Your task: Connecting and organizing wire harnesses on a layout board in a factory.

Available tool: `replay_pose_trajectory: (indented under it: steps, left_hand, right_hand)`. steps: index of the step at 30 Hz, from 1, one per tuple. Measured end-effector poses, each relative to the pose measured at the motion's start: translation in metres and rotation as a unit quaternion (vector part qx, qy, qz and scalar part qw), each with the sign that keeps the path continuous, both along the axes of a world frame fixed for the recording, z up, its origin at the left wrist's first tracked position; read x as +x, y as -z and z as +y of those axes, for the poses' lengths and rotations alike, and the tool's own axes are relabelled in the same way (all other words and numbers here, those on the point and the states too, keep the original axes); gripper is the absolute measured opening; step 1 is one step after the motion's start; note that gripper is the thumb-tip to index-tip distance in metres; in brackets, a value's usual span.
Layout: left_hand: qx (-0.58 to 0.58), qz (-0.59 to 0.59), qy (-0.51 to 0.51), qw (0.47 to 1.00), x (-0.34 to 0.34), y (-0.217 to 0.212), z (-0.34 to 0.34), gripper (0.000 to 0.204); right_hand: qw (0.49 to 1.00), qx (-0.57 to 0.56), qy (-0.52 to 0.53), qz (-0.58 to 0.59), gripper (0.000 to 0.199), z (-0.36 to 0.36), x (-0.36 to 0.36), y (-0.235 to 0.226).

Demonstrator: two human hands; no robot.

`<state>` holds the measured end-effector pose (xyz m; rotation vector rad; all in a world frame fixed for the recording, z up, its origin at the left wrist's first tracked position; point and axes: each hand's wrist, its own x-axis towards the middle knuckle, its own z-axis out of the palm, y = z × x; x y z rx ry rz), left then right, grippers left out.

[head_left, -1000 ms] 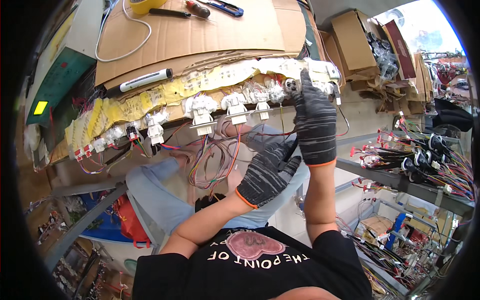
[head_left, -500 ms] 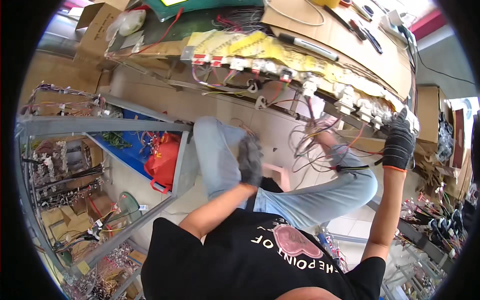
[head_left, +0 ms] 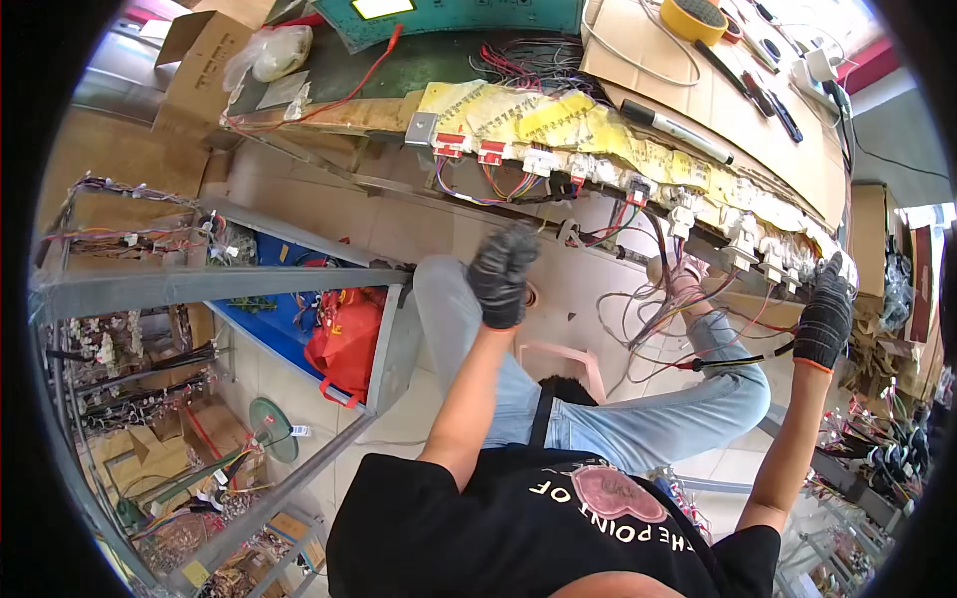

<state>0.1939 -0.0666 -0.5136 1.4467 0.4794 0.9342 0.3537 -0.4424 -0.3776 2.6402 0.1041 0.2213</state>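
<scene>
My left hand (head_left: 502, 274), in a dark grey glove, is raised above my left thigh, near the bench edge. Its fingers are curled and slightly blurred; whatever they hold cannot be made out. A thin pale yellow wire (head_left: 543, 226) shows near the fingertips. My right hand (head_left: 825, 314), gloved with an orange cuff, is at the right end of the connector row, fingers closed around a white connector (head_left: 846, 269). A black-sleeved cable (head_left: 743, 361) runs left from beside that hand to a loose loop of thin wires (head_left: 643, 319). White and red connectors (head_left: 490, 152) line the bench edge.
Yellow tape (head_left: 558, 118) covers the bench edge, with a marker (head_left: 678, 132) on it. Cardboard (head_left: 718, 90) carries tape rolls (head_left: 695, 18) and pliers (head_left: 783, 112). To the left, a metal frame (head_left: 219, 283) surrounds a blue bin with a red bag (head_left: 344, 334). Wire bundles hang right.
My left hand has risen from my lap toward the bench edge. My right hand stays at the row's right end. The whole view has shifted, with the bench now lower and further right.
</scene>
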Motion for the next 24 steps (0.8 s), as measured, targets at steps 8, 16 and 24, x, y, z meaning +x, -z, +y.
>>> replay_pose_trajectory:
  steps: [8,16,24]
  left_hand:
    - [0.307,0.068,0.101,0.944,0.031,-0.035,-0.027,0.019]
    - [-0.011,0.114,-0.001,0.993,0.05,-0.062,-0.053,0.009]
    - [-0.077,0.131,0.029,0.988,0.056,-0.077,-0.054,0.011]
  right_hand:
    - [0.987,0.15,0.046,0.031,0.047,-0.011,0.008,0.009]
    - [0.999,0.017,0.03,0.019,0.054,0.011,-0.007,-0.005]
    - [0.992,0.059,0.091,0.067,0.056,0.034,-0.014,-0.023]
